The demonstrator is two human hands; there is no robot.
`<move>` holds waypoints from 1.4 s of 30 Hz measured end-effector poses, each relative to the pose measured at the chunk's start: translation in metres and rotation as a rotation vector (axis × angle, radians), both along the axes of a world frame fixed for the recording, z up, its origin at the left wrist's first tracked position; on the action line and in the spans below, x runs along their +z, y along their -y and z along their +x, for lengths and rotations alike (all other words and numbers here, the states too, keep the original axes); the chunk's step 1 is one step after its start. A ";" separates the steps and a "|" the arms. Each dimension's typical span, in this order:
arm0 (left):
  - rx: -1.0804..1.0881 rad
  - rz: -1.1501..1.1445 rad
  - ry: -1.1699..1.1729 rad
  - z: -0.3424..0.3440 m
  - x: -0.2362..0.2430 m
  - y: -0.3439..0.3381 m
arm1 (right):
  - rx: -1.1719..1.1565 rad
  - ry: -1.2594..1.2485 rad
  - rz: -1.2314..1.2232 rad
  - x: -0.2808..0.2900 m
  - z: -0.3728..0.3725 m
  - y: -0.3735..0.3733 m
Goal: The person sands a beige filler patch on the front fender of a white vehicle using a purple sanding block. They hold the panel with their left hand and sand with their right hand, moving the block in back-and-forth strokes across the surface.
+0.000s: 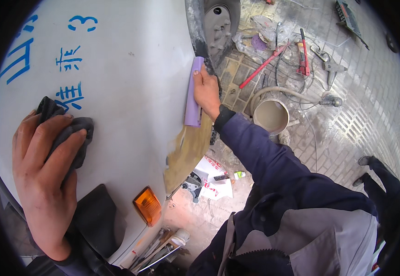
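My left hand [43, 179] grips a bunched black cloth [82, 126] and rests it on the white vehicle panel [126, 101], beside blue painted characters. At the panel's right edge, my right hand [207, 94] holds a long purple sanding block [191, 101] lengthwise, thumb on its face and the other fingers partly hidden. The block lies against the panel near the dark wheel-arch edge [195, 32]. Just below it is a yellowish-brown sanded patch [188, 154]. An orange side lamp [148, 206] sits lower on the panel.
A bucket [257, 122] of cloudy liquid stands on the paving right of my forearm. Beyond it lie a hose [294, 90], a red-handled bar [264, 66] and a red hand pump [303, 60]. Printed paper [220, 189] lies below the panel. Another person's legs [379, 177] show far right.
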State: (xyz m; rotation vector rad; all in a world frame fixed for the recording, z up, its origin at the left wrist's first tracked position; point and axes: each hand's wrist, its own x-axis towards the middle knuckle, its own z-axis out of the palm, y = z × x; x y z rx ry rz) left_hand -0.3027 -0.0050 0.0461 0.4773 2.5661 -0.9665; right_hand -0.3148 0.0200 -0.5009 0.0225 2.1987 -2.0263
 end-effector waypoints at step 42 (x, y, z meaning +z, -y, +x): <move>-0.011 0.029 0.006 -0.001 -0.003 -0.004 | 0.072 0.419 0.095 -0.005 0.019 -0.004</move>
